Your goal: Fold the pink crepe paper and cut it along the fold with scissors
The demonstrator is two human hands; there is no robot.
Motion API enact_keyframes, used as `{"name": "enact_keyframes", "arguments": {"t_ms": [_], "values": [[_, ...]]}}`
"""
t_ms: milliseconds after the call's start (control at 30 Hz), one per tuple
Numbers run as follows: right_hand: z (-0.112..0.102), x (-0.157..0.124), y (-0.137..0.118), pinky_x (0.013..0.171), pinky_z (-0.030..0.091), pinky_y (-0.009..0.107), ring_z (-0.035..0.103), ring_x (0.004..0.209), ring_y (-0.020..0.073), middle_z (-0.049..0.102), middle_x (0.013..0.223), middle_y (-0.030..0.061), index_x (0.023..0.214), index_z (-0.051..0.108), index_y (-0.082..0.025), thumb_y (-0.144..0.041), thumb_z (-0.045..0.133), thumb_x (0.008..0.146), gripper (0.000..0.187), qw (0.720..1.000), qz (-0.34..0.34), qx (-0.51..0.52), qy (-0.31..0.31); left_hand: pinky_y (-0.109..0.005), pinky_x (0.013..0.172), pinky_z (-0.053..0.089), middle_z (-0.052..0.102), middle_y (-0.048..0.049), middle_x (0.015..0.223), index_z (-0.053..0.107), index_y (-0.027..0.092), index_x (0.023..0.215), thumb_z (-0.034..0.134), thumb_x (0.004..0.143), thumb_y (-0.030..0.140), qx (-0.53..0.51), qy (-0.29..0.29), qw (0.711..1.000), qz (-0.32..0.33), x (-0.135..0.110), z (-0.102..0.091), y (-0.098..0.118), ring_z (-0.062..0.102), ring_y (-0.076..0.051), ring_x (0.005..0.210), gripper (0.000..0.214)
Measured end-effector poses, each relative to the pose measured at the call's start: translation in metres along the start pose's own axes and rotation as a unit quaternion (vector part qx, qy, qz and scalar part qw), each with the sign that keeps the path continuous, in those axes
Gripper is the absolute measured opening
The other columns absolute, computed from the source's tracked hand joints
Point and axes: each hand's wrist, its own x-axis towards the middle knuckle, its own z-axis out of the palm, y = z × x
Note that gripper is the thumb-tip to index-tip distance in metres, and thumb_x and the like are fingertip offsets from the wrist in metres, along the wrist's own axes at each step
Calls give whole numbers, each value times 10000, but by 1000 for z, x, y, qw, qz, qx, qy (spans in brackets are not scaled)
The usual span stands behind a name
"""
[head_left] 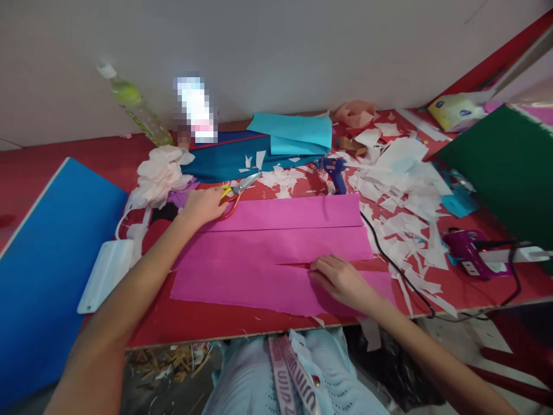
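Note:
My left hand [203,204] is closed around the handles of a pair of scissors [245,183]. The yellow and orange grips show beside the fingers, and the metal blades point away to the right. Below lie bright pink paper sheets [242,282], cut into long strips across the red table. At a slit between two strips, my right hand [341,279] has its fingers bent together at the edge of the pink paper; the fingertips are partly hidden. One separate pink strip [294,212] lies along the far side, close to the scissors.
Behind are folded blue paper [298,132], a blue glue gun [335,173], a bottle [138,106] and a lit phone [196,109]. White scraps [401,213] and a purple glue gun [475,253] with black cord lie right. A white power bank [106,276] and blue board [56,259] stand left.

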Motion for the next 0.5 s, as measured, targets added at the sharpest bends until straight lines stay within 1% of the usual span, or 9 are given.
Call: {"name": "enact_keyframes", "arguments": {"t_ms": [67, 100, 133, 200, 233, 300, 367, 400, 500], "values": [[-5, 2, 2, 623, 438, 302, 589, 653, 188, 647, 717, 61, 861, 575, -177, -217, 390, 943, 206, 999, 5, -39, -1, -401, 841, 442, 585, -161, 1224, 547, 150, 1167, 396, 881, 383, -44, 62, 997, 19, -18, -4, 14, 568, -311, 1079, 398], [-8, 3, 3, 604, 424, 293, 588, 623, 183, 648, 694, 55, 859, 579, -177, -224, 389, 944, 213, 998, 8, -62, 1, -375, 865, 437, 587, -136, 1228, 556, 162, 1155, 406, 880, 355, -90, 67, 992, 52, -29, -5, 22, 550, -282, 1112, 368], [-11, 4, 3, 584, 407, 283, 584, 595, 177, 646, 670, 50, 856, 582, -178, -231, 387, 946, 221, 996, 12, -85, 4, -341, 861, 441, 614, -106, 1189, 578, 171, 1117, 414, 879, 344, -144, 40, 984, 95, -40, -7, 31, 566, -247, 1084, 337], [-18, 5, 5, 541, 366, 266, 579, 549, 166, 640, 627, 39, 853, 588, -178, -250, 379, 952, 242, 992, 17, -125, 11, -292, 863, 441, 643, -69, 1146, 587, 184, 1107, 428, 886, 368, -243, -45, 952, 178, -62, -9, 48, 596, -192, 1020, 329], [-21, 7, 6, 518, 344, 261, 576, 530, 161, 637, 610, 34, 855, 590, -178, -264, 372, 956, 255, 990, 16, -141, 14, -284, 870, 437, 638, -58, 1164, 573, 198, 1139, 444, 884, 386, -270, -80, 936, 211, -71, -10, 55, 595, -184, 1022, 343], [-28, 11, 9, 481, 305, 259, 571, 496, 154, 633, 584, 26, 859, 595, -177, -294, 354, 965, 288, 986, 11, -163, 20, -283, 853, 439, 644, -47, 1146, 552, 219, 1179, 483, 867, 390, -285, -139, 917, 242, -85, -10, 64, 600, -185, 999, 362], [-35, 16, 12, 458, 277, 264, 563, 468, 149, 633, 572, 24, 853, 600, -173, -316, 339, 971, 319, 984, -2, -178, 26, -295, 846, 439, 631, -53, 1134, 549, 225, 1191, 498, 859, 369, -266, -157, 919, 246, -92, -7, 67, 590, -200, 996, 365], [-38, 19, 13, 453, 269, 266, 560, 460, 146, 634, 571, 24, 847, 603, -172, -319, 335, 973, 330, 983, -10, -183, 27, -307, 857, 435, 611, -65, 1145, 542, 221, 1207, 500, 858, 360, -249, -147, 928, 236, -93, -4, 66, 577, -211, 1012, 378], [-48, 28, 14, 456, 267, 265, 554, 463, 135, 641, 577, 26, 841, 616, -177, -312, 333, 971, 339, 981, -30, -190, 29, -340, 914, 410, 532, -87, 1171, 518, 215, 1246, 498, 863, 350, -206, -87, 954, 201, -93, 7, 59, 525, -229, 1066, 406]]}}
